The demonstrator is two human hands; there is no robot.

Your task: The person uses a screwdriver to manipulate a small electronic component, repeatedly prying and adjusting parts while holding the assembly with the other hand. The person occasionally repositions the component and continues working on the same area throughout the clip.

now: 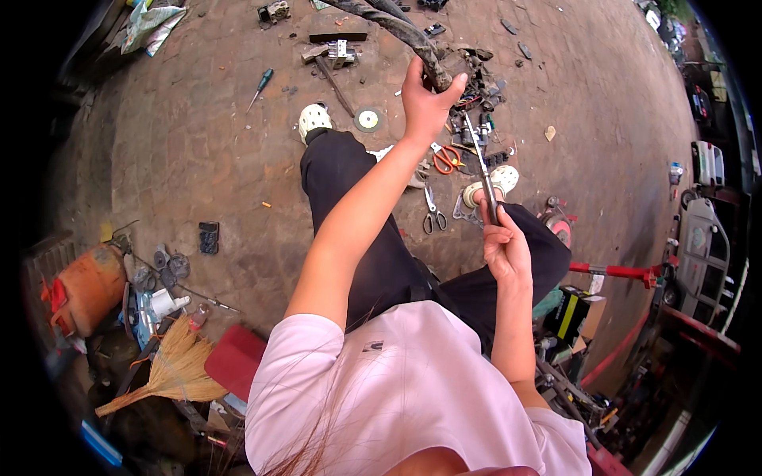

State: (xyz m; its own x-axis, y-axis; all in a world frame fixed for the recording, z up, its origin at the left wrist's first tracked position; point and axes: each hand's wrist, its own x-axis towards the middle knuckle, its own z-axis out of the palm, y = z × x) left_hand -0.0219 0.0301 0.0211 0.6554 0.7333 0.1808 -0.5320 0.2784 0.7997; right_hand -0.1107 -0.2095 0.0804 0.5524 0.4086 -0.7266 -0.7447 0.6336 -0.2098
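Note:
My left hand (426,107) is closed round a thick black cable bundle (397,30), which runs from the top edge down to a dark heap of connectors (481,94). My right hand (506,247) grips the dark handle of a knife (481,155). Its long, narrow blade points up toward the connectors; I cannot tell if the tip touches them. Between my feet lie orange-handled scissors (446,159) and, nearer me, a dark-handled pair of scissors (433,213).
A hammer (334,85), a grinding disc (368,120) and a green-handled screwdriver (260,88) lie on the brick floor ahead. To my left are a straw broom (178,366) and an orange sack (89,289). A red metal bar (615,270) and a black box (573,312) sit at right.

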